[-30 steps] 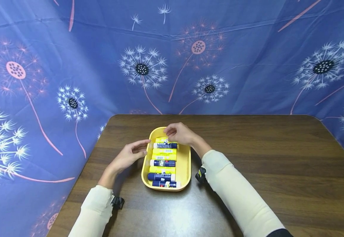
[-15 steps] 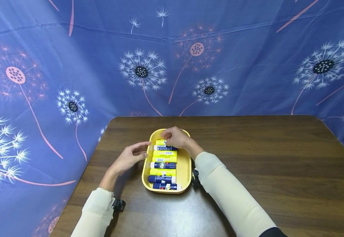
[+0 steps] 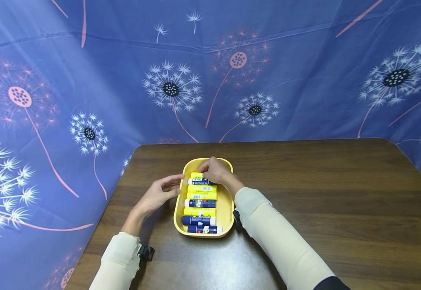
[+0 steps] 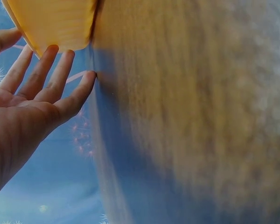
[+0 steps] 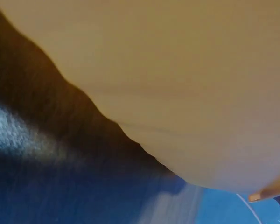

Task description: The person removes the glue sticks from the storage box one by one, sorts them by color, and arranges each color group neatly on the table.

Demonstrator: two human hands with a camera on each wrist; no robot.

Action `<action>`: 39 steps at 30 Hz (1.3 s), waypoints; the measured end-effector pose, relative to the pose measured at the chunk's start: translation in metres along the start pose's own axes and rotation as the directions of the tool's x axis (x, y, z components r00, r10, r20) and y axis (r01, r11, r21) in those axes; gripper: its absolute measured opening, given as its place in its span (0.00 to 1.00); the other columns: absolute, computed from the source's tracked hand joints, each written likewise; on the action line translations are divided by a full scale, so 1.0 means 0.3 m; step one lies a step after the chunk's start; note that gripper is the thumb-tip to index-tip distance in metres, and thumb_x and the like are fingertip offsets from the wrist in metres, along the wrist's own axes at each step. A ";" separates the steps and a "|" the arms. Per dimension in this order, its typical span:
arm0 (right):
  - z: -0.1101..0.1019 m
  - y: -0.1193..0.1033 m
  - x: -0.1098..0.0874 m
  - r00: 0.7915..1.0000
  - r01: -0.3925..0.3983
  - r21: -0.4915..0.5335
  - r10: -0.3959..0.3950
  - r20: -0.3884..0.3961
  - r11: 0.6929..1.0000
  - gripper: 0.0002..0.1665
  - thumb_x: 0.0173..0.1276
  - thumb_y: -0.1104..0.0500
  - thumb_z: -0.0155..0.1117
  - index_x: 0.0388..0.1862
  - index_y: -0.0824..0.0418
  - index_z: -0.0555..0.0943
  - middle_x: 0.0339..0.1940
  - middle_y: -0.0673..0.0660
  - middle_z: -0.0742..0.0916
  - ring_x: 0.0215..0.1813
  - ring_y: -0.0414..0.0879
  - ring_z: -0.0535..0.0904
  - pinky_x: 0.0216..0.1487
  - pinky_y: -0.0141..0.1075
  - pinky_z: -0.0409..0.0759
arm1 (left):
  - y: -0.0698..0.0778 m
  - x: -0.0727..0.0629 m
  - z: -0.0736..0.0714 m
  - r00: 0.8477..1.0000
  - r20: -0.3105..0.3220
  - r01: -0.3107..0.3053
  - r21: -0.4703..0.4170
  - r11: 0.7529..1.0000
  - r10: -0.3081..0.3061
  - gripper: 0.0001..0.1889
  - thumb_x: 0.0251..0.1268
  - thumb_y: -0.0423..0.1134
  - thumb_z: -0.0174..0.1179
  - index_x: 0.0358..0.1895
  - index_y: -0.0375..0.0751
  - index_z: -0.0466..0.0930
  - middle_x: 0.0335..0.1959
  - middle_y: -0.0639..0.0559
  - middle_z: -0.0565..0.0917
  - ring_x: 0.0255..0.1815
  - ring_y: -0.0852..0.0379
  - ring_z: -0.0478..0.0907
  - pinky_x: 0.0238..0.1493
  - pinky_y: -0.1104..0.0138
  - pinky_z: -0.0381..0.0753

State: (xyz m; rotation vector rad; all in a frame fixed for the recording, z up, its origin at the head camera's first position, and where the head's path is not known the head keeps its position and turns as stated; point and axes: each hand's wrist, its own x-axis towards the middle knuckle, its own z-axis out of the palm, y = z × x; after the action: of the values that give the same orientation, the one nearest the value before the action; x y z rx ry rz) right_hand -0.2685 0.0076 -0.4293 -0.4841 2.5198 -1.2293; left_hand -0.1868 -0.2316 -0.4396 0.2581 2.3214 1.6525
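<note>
A yellow tray [image 3: 228,201] holds several glue sticks lying crosswise in a column, some yellow, some dark blue with white ends. At its far end my right hand [image 3: 215,171] reaches inside, its curled fingers pinching the farthest yellow glue stick [image 3: 197,175] and hiding its right part. Just nearer lies a blue glue stick [image 3: 197,181], partly under that hand. My left hand [image 3: 158,192] stays at the tray's left side, fingers loosely extended with the tips at the rim. In the left wrist view those spread fingers reach the tray's outer wall [image 4: 60,23].
The tray stands on a brown wooden table [image 3: 304,193], toward its left part. Behind it and to the left hangs a blue cloth [image 3: 123,60] with dandelion prints. A pale sleeve [image 5: 177,93] fills most of the right wrist view.
My right hand has lowered into the far end of the tray and moved slightly nearer to me, with its fingers at the farthest yellow glue stick. The left hand has barely moved.
</note>
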 end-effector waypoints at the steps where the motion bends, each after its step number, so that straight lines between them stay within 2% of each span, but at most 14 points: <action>1: 0.000 -0.002 -0.002 1.000 -0.002 -0.005 0.002 -0.003 1.000 0.15 0.71 0.69 0.64 0.51 0.59 0.91 0.49 0.56 0.92 0.46 0.46 0.83 0.51 0.35 0.84 | 0.001 -0.001 0.000 1.000 -0.002 0.000 0.002 1.000 0.000 0.28 0.74 0.32 0.60 0.75 0.39 0.70 0.73 0.34 0.74 0.72 0.36 0.75 0.69 0.54 0.80; 8: 0.004 -0.012 -0.013 0.999 0.019 -0.031 -0.020 -0.041 0.999 0.16 0.72 0.69 0.63 0.52 0.58 0.91 0.47 0.56 0.93 0.46 0.46 0.84 0.51 0.37 0.84 | 0.001 -0.007 0.003 1.000 0.003 -0.007 0.004 1.000 0.007 0.28 0.74 0.32 0.60 0.75 0.39 0.69 0.73 0.34 0.74 0.72 0.36 0.75 0.70 0.53 0.79; 15: -0.011 -0.026 -0.028 0.995 0.019 0.004 -0.019 -0.095 1.000 0.16 0.72 0.69 0.63 0.52 0.57 0.91 0.51 0.54 0.92 0.56 0.48 0.85 0.61 0.42 0.84 | 0.004 -0.011 0.007 1.000 0.005 -0.014 0.000 1.000 0.014 0.28 0.74 0.31 0.60 0.75 0.39 0.69 0.73 0.34 0.74 0.73 0.36 0.74 0.71 0.52 0.78; 18: -0.021 -0.033 -0.039 0.994 0.011 0.049 -0.006 -0.112 0.999 0.16 0.72 0.68 0.64 0.52 0.56 0.91 0.52 0.55 0.92 0.58 0.49 0.85 0.62 0.43 0.84 | 0.004 -0.012 0.006 1.000 0.008 -0.015 -0.004 1.000 0.015 0.28 0.74 0.31 0.60 0.75 0.38 0.69 0.73 0.33 0.73 0.73 0.35 0.74 0.71 0.53 0.78; 22: -0.036 -0.044 -0.058 0.993 0.007 0.166 0.013 -0.117 0.986 0.16 0.73 0.68 0.64 0.54 0.57 0.90 0.56 0.56 0.90 0.58 0.50 0.84 0.60 0.42 0.85 | 0.006 -0.013 0.005 1.000 0.011 -0.015 -0.008 1.000 0.016 0.28 0.74 0.31 0.59 0.76 0.37 0.68 0.74 0.33 0.73 0.73 0.35 0.74 0.70 0.56 0.79; 27: -0.065 -0.054 -0.086 0.990 0.039 0.313 0.007 -0.144 0.949 0.16 0.75 0.66 0.63 0.58 0.57 0.88 0.57 0.57 0.89 0.56 0.50 0.85 0.56 0.41 0.87 | 0.008 -0.015 0.006 1.000 0.010 -0.022 -0.008 1.000 0.023 0.28 0.74 0.31 0.59 0.76 0.37 0.68 0.74 0.33 0.73 0.73 0.35 0.74 0.68 0.59 0.81; 32: -0.098 -0.052 -0.126 0.974 0.093 0.440 0.010 -0.227 0.893 0.18 0.74 0.68 0.62 0.61 0.64 0.85 0.57 0.63 0.89 0.54 0.51 0.86 0.55 0.39 0.86 | 0.007 -0.015 0.009 0.999 0.009 -0.031 -0.005 1.000 0.031 0.28 0.74 0.31 0.60 0.75 0.37 0.69 0.73 0.34 0.73 0.72 0.35 0.74 0.66 0.62 0.82; 35: -0.123 -0.045 -0.150 0.960 0.103 0.518 0.052 -0.276 0.849 0.19 0.73 0.69 0.62 0.62 0.66 0.84 0.56 0.66 0.88 0.51 0.48 0.84 0.50 0.34 0.85 | 0.004 -0.015 0.009 0.999 0.014 -0.038 -0.006 0.999 0.038 0.28 0.74 0.31 0.59 0.76 0.36 0.69 0.74 0.34 0.73 0.72 0.35 0.74 0.66 0.64 0.82; 39: -0.168 -0.032 -0.173 0.946 0.074 0.630 0.147 -0.290 0.773 0.20 0.72 0.68 0.64 0.62 0.66 0.84 0.54 0.63 0.87 0.46 0.43 0.83 0.43 0.29 0.84 | 0.002 -0.020 0.004 0.999 0.006 -0.042 0.001 0.999 0.042 0.28 0.74 0.30 0.59 0.76 0.36 0.68 0.74 0.33 0.73 0.72 0.35 0.74 0.64 0.67 0.82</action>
State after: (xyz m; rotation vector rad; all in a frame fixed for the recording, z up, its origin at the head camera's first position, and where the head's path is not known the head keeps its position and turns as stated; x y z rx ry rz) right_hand -0.2404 0.0592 -0.3857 -0.0580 2.1083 -2.1679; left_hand -0.1808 -0.2321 -0.4387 0.3140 2.3282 1.6672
